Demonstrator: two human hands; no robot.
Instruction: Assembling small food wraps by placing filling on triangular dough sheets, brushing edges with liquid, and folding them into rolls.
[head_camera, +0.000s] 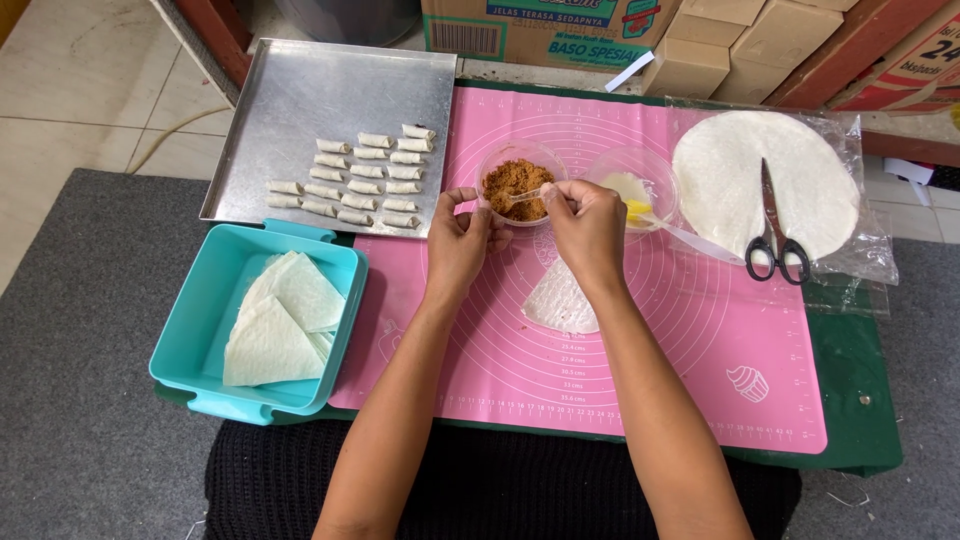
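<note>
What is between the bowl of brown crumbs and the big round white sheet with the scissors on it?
A clear bowl with pale yellowish stuff inside sits between the bowl of brown crumbs and the round white sheet, on the pink mat, seen in the head view.

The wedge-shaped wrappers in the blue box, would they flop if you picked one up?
Probably. The wrappers look thin and lie flat, overlapping in the blue box, so one would likely droop from the hands and weigh very little. They might also tear easily; the one on the pink mat looks almost see-through.
</note>
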